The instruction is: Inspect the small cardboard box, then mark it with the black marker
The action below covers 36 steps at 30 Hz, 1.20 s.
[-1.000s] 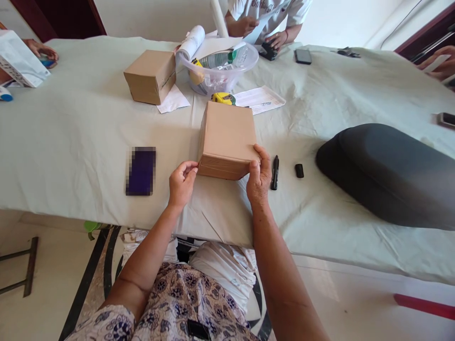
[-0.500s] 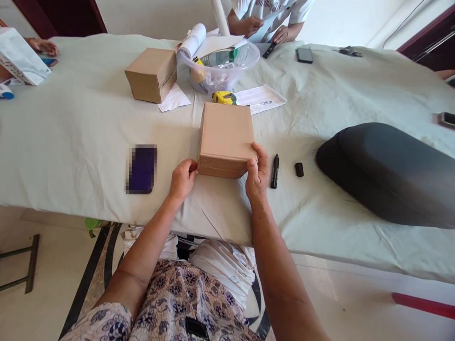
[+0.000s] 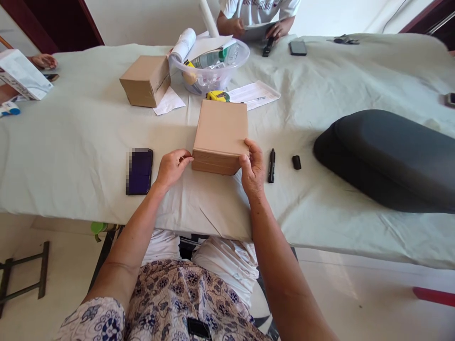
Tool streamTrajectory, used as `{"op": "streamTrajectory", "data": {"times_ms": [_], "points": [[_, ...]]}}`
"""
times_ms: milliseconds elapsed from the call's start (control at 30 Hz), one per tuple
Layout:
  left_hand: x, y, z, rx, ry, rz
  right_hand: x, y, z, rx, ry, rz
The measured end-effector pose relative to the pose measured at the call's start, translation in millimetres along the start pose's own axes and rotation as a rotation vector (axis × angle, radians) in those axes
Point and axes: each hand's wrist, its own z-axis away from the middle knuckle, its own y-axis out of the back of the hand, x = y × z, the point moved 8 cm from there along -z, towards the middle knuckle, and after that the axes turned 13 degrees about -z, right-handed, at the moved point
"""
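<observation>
A closed cardboard box (image 3: 222, 128) sits on the cloth-covered table in front of me, with a thin line running across its near side. My right hand (image 3: 253, 166) grips its near right corner, thumb on the near face and fingers along the right side. At the near left corner, my left hand (image 3: 175, 166) has thumb and forefinger pinched together; whether they hold the box's edge or something thin on it, I cannot tell. Right of my right hand lie a black marker (image 3: 272, 166) and a small black cap-like piece (image 3: 296, 162).
A dark phone (image 3: 140, 171) lies to the left. Behind are another cardboard box (image 3: 145, 80), a yellow tape measure (image 3: 218, 96), papers (image 3: 258, 92) and a plastic basin (image 3: 234, 66) of supplies. A large black padded seat (image 3: 387, 156) fills the right. A co-worker (image 3: 256, 19) sits opposite.
My left hand has drawn slightly away from the box's corner, its fingers still pinched. My right hand keeps its grip. The whole view has shifted a little.
</observation>
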Motion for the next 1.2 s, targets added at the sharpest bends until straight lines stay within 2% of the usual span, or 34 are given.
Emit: {"op": "streamTrajectory", "data": {"times_ms": [133, 367, 667, 833, 933, 1100, 1200], "points": [[6, 11.5, -8, 0.092, -0.054, 0.134, 4, -1, 0, -0.011, -0.016, -0.031], [5, 2.5, -12, 0.091, -0.201, 0.152, 17, -6, -1, -0.076, -0.051, -0.058], [0, -1.2, -17, 0.071, -0.287, 0.120, 27, 5, 1, -0.399, -0.175, 0.021], [0, -5.1, -17, 0.048, -0.231, 0.125, 31, 7, 3, -0.379, -0.195, 0.141], [-2, -13.0, -13, 0.047, -0.201, 0.126, 32, 5, 3, -0.359, -0.181, 0.114], [-23, -35.7, -8, 0.036, -0.038, 0.174, 35, 6, 3, -0.249, -0.199, 0.070], [-30, -43.0, -7, 0.030, 0.019, 0.188, 30, 2, 5, -0.239, -0.188, 0.096]]}}
